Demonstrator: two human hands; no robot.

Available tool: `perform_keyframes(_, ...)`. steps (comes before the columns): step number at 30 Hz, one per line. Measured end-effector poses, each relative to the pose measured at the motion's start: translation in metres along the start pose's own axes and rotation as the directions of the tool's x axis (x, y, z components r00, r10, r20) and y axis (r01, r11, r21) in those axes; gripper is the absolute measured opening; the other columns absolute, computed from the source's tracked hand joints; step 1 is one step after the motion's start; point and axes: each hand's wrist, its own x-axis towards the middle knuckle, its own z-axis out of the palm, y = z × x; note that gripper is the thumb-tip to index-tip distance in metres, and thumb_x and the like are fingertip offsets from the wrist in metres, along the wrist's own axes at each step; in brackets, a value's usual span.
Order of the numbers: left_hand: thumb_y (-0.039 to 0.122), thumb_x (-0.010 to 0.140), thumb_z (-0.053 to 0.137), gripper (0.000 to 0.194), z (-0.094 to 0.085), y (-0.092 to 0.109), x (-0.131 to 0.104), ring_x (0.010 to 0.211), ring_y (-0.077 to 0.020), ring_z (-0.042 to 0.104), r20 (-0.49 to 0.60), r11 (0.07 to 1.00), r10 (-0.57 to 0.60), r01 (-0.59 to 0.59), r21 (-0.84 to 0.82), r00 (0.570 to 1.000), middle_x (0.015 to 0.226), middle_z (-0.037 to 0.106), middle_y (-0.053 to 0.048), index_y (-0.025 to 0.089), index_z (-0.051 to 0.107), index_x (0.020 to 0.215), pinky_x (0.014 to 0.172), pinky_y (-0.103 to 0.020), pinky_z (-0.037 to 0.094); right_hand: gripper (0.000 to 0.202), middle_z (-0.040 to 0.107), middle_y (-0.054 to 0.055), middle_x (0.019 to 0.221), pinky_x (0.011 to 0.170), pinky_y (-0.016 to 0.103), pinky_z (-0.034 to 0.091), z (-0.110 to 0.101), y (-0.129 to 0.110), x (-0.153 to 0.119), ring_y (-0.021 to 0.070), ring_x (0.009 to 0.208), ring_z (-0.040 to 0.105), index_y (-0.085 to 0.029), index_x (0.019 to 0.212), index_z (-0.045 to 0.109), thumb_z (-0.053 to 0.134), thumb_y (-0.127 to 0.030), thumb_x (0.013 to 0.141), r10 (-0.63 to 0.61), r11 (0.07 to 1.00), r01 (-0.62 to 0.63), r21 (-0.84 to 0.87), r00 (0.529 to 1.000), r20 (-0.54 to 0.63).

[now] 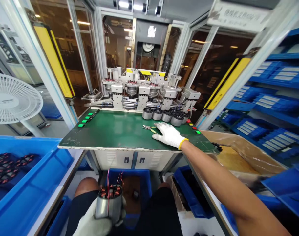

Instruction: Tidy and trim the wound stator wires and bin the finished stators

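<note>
My left hand (pixel 95 219), in a white glove, is closed around a stator (pixel 108 203) above my lap. The stator is a silver metal cylinder with copper windings in its top, and thin reddish wires stand up and hang from it. On the green tabletop (pixel 110 131), my gloved right hand (pixel 169 134) reaches out with thumb and fingers apart. It is at the handles of small diagonal cutters (pixel 149 128), whose jaws point left; its fingertips are beside the handles. Several stators (pixel 166 115) stand just beyond that hand.
Behind the tabletop is a machine with several stations (pixel 144 93). Green buttons (pixel 82 125) sit at the left, coloured ones (pixel 194 128) at the right. A blue bin (pixel 149 183) lies below between my knees. A large blue crate (pixel 48 170) and a fan (pixel 13 98) stand left.
</note>
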Motion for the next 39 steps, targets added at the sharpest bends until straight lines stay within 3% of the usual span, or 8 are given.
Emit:
perform_keyframes(5, 0.034, 0.066, 0.069, 0.042, -0.005, -0.014, 0.005, 0.081, -0.0242, 0.063, -0.049, 0.967, 0.036, -0.047, -0.251, 0.998, 0.097, 0.068, -0.011, 0.015, 0.064, 0.103, 0.074, -0.036, 0.049, 0.063, 0.046, 0.015, 0.136, 0.104, 0.042, 0.034, 0.007, -0.017, -0.045, 0.0318, 0.123, 0.041, -0.012, 0.137, 0.045, 0.059, -0.047, 0.087, -0.15, 0.988, 0.146, -0.058, 0.987, -0.055)
perform_keyframes(10, 0.03, 0.061, 0.07, 0.043, -0.003, -0.02, 0.006, 0.075, -0.0222, 0.062, -0.056, 0.971, -0.001, -0.013, -0.241, 0.998, 0.089, 0.068, -0.01, 0.014, 0.063, 0.1, 0.07, -0.034, 0.047, 0.051, 0.054, 0.016, 0.114, 0.085, 0.042, 0.044, -0.004, -0.043, -0.079, 0.0327, 0.102, 0.053, -0.015, 0.134, 0.049, 0.054, -0.026, 0.085, -0.124, 0.983, 0.123, -0.132, 0.992, 0.006)
perform_keyframes(17, 0.024, 0.057, 0.071, 0.046, -0.01, -0.046, 0.005, 0.074, -0.023, 0.063, -0.201, 0.993, -0.12, 0.116, -0.033, 0.972, 0.082, 0.07, -0.005, 0.017, 0.065, 0.102, 0.071, -0.034, 0.051, 0.057, 0.058, 0.005, 0.118, 0.081, 0.034, 0.048, -0.029, -0.108, -0.119, 0.0238, 0.097, 0.059, -0.03, 0.134, 0.047, 0.054, -0.019, 0.078, -0.359, 0.904, 0.26, 0.34, 0.894, 0.27)
perform_keyframes(23, 0.019, 0.052, 0.072, 0.049, -0.022, -0.05, -0.005, 0.081, -0.0265, 0.064, -0.282, 0.973, -0.115, 0.165, 0.162, 0.953, 0.088, 0.072, -0.004, 0.018, 0.068, 0.101, 0.074, -0.035, 0.052, 0.068, 0.058, 0.004, 0.121, 0.081, 0.031, 0.049, -0.028, -0.121, -0.12, 0.0229, 0.101, 0.059, -0.031, 0.137, 0.046, 0.056, -0.013, 0.073, -0.429, 0.835, 0.221, 0.503, 0.836, 0.344)
perform_keyframes(29, 0.015, 0.051, 0.07, 0.052, -0.02, -0.044, -0.008, 0.08, -0.0254, 0.065, -0.278, 0.97, -0.093, 0.15, 0.191, 0.956, 0.091, 0.073, -0.005, 0.018, 0.067, 0.102, 0.073, -0.032, 0.053, 0.067, 0.058, 0.006, 0.118, 0.082, 0.033, 0.048, -0.028, -0.127, -0.116, 0.0246, 0.1, 0.059, -0.03, 0.137, 0.047, 0.055, -0.014, 0.073, -0.463, 0.821, 0.242, 0.517, 0.812, 0.355)
perform_keyframes(33, 0.015, 0.049, 0.068, 0.054, -0.016, -0.037, -0.006, 0.078, -0.0252, 0.066, -0.348, 0.929, -0.121, 0.229, 0.29, 0.93, 0.087, 0.073, -0.002, 0.02, 0.068, 0.103, 0.071, -0.031, 0.053, 0.06, 0.06, 0.005, 0.112, 0.081, 0.033, 0.048, -0.025, -0.129, -0.117, 0.0236, 0.096, 0.061, -0.03, 0.132, 0.052, 0.057, -0.014, 0.075, -0.476, 0.81, 0.235, 0.537, 0.799, 0.368)
perform_keyframes(37, 0.013, 0.047, 0.067, 0.06, -0.015, -0.033, -0.006, 0.078, -0.0257, 0.067, -0.395, 0.893, -0.113, 0.268, 0.363, 0.912, 0.082, 0.073, 0.0, 0.022, 0.068, 0.106, 0.07, -0.03, 0.053, 0.041, 0.064, 0.002, 0.096, 0.071, 0.027, 0.047, -0.025, -0.13, -0.117, 0.0202, 0.084, 0.062, -0.027, 0.115, 0.062, 0.058, -0.014, 0.076, -0.453, 0.777, 0.107, 0.621, 0.779, 0.433)
perform_keyframes(39, 0.013, 0.046, 0.066, 0.064, -0.015, -0.034, -0.007, 0.079, -0.0265, 0.067, -0.379, 0.891, -0.111, 0.261, 0.372, 0.919, 0.084, 0.073, 0.0, 0.022, 0.067, 0.11, 0.069, -0.03, 0.054, 0.032, 0.064, -0.001, 0.082, 0.059, 0.022, 0.045, -0.028, -0.131, -0.116, 0.0166, 0.071, 0.061, -0.025, 0.104, 0.065, 0.058, -0.014, 0.074, -0.483, 0.72, -0.025, 0.694, 0.7, 0.526)
